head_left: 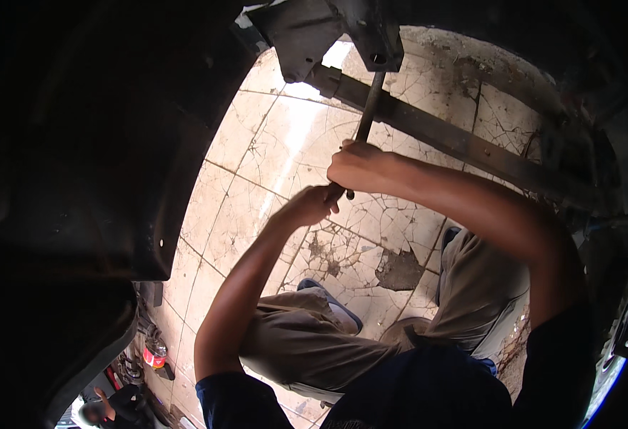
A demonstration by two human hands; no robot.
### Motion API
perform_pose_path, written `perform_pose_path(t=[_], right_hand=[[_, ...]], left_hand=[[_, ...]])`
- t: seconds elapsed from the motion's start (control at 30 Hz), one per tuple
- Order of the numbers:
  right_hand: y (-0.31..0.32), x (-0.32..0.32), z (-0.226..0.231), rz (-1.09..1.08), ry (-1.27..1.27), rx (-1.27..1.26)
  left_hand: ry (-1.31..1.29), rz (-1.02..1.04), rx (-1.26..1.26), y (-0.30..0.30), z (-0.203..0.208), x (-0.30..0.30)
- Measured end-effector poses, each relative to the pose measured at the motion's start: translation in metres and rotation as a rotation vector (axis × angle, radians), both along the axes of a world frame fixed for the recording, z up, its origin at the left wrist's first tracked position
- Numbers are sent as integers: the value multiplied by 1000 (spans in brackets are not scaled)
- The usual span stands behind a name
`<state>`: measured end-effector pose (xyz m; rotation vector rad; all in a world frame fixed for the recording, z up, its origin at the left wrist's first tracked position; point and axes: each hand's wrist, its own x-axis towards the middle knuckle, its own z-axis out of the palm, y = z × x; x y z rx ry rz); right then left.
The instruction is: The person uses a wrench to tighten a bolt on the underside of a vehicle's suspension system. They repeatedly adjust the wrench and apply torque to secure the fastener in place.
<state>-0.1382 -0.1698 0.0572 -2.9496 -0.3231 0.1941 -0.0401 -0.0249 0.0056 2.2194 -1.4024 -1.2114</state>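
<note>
In the head view, I have the bare right hand clenched around a long slim dark metal bar, and the bare left hand closed on the same bar just below it, slightly to the left. The two hands sit close together; from here I cannot tell whether they touch. The bar slants up from the grip, tipping a little to the right, and meets the lower edge of a black metal block with a round hole; how the upper end seats there I can't make out. Above the grip, the bar passes in front of a straight dark brown metal beam, which runs off to the right. Up and left of the hands I see a dark angular metal bracket (a small hole shows near its lower tip). Under everything lies a floor of pale cracked tiles, with a rough grey broken patch below and right of the grip. Well apart, far down to the left, I spot a clear bottle with a red label.
</note>
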Motion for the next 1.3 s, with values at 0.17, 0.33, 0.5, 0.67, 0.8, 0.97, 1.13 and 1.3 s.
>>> perform_pose_path(t=[0.17, 0.33, 0.5, 0.67, 0.8, 0.97, 1.13, 1.3], right_hand=[[4, -6, 6, 64, -82, -108], [10, 1, -4, 50, -91, -211], [7, -10, 3, 41, -120, -121], [4, -13, 3, 30, -100, -123], [0, -16, 5, 51, -78, -108], [-8, -11, -35, 105, -217, -191], [-1, -19, -25, 57, -106, -255], [13, -28, -34, 158, -410, -242]], left_hand=[[-224, -52, 83, 2, 19, -1], [-137, -53, -60, 8, 0, 1], [-181, -40, 36, 1, 14, 1], [-106, -13, -36, 4, 10, -2], [-8, 89, -63, 9, 4, 5], [-71, 9, -17, 0, 14, 2], [-120, -52, -12, 9, 8, 10], [-164, -172, 82, 21, -7, 23]])
